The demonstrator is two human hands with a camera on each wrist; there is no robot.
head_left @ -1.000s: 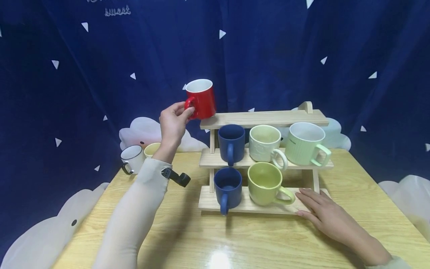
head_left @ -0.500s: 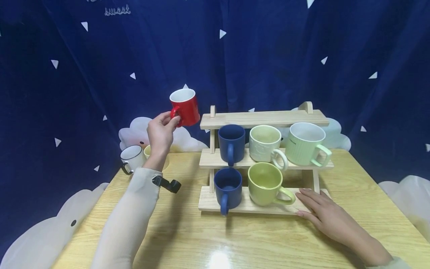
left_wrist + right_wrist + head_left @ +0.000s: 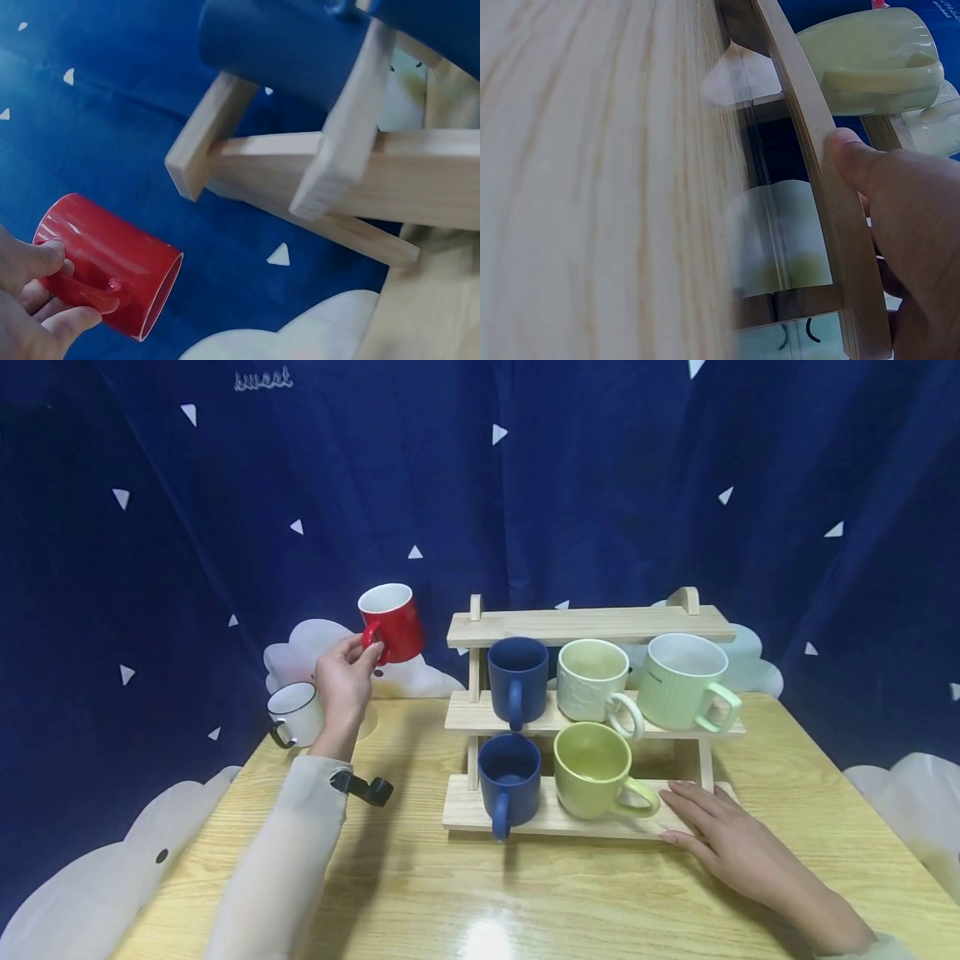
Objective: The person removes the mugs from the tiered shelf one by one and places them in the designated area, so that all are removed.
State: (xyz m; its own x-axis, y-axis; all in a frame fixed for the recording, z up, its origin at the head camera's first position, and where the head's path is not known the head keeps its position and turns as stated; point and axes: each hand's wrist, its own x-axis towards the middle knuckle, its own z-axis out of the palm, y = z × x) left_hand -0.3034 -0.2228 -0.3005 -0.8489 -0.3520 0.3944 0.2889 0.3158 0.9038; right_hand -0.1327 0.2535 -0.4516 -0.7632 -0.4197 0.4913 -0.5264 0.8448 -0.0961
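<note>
A red mug (image 3: pixel 393 623) with a white inside is in the air left of the wooden rack (image 3: pixel 592 625). My left hand (image 3: pixel 344 679) pinches it by its handle; the left wrist view shows thumb and fingers on the handle of the red mug (image 3: pixel 112 262). My right hand (image 3: pixel 731 839) rests on the right end of the bottom shelf, fingers on top, thumb at its front edge. Beside those fingers stands a yellow-green mug (image 3: pixel 591 772), with a dark blue mug (image 3: pixel 510 781) to its left. The middle shelf bears another blue mug (image 3: pixel 517 681), a cream mug (image 3: pixel 588 681) and a pale green mug (image 3: pixel 678 685).
A white mug with a black rim (image 3: pixel 295 714) stands at the table's back left. Beside it, a yellow mug is almost wholly hidden behind my left hand. The wooden table (image 3: pixel 585 893) extends in front of the rack, and a dark blue curtain (image 3: pixel 600 485) hangs behind.
My left hand has carried the red mug left and down, away from the left end of the top shelf. My right hand has stayed in place.
</note>
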